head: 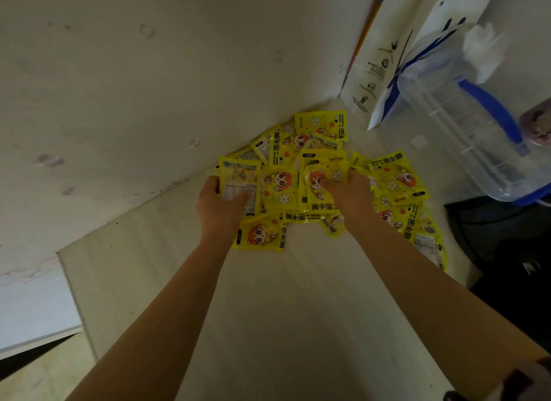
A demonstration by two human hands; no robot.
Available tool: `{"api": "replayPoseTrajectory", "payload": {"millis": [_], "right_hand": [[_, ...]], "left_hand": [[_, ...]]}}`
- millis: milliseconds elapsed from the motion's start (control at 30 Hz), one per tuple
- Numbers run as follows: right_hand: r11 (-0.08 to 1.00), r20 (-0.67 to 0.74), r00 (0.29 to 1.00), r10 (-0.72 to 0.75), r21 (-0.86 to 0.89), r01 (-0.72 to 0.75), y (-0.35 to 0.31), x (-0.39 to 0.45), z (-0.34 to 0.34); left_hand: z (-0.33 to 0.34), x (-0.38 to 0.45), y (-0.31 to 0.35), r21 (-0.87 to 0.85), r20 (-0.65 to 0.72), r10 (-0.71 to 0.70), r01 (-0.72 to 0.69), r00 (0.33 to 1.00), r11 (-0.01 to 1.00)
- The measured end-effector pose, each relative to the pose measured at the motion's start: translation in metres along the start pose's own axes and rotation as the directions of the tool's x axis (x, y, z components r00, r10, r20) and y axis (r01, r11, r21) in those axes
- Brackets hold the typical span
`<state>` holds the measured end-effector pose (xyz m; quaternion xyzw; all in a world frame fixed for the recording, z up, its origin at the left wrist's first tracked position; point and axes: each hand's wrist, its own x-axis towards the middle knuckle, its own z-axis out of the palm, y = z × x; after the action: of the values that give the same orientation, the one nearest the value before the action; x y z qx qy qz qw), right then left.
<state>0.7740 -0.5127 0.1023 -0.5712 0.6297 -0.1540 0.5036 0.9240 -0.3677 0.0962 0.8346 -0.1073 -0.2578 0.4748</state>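
pile [396,180]: yellow hand-warmer packets heaped and overlapping on the pale tabletop [283,311], pushed up against the wall [149,87]; some lie face up, some label side up.
left hand [219,203]: fingers curled round the left edge of a label-side packet [238,183], thumb across its print; this packet is at the pile's left edge.
right hand [350,195]: thumb clamped on a cartoon-face packet [316,192] near the middle of the pile; its fingers are hidden.
beside the pile: clear tub [465,138] with a blue handle to the right; white paper bag [375,66] standing in the corner behind.
lower right: dark bag [492,236] next to the table.
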Motion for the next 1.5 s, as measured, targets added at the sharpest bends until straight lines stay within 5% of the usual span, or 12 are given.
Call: {"api": "replayPoseTrajectory", "payload": {"millis": [267,533,967,1233,1500], "right_hand": [[0.987,0.043,0.994,0.101,0.119,-0.105,-0.020,0.027,-0.004],[0.964,0.069,0.979,0.190,0.175,-0.199,-0.026,0.034,0.000],[0.988,-0.097,0.984,-0.148,0.022,0.151,-0.027,0.016,-0.030],[0.976,0.074,0.976,-0.205,0.096,0.197,-0.019,-0.052,-0.062],[0.985,0.233,0.971,-0.058,0.174,0.017,0.030,-0.136,-0.081]], "left_hand": [[0.027,0.024,0.024,-0.151,0.043,-0.027,0.033,0.999,0.988],[0.049,0.037,0.023,-0.077,0.061,-0.078,0.083,0.995,0.994],[0.032,0.005,0.011,-0.079,0.086,-0.038,0.045,0.996,0.996],[0.017,-0.050,0.005,-0.225,0.123,-0.081,0.107,0.989,0.968],[0.000,-0.110,-0.011,-0.242,0.264,-0.093,0.159,0.960,0.957]]}}
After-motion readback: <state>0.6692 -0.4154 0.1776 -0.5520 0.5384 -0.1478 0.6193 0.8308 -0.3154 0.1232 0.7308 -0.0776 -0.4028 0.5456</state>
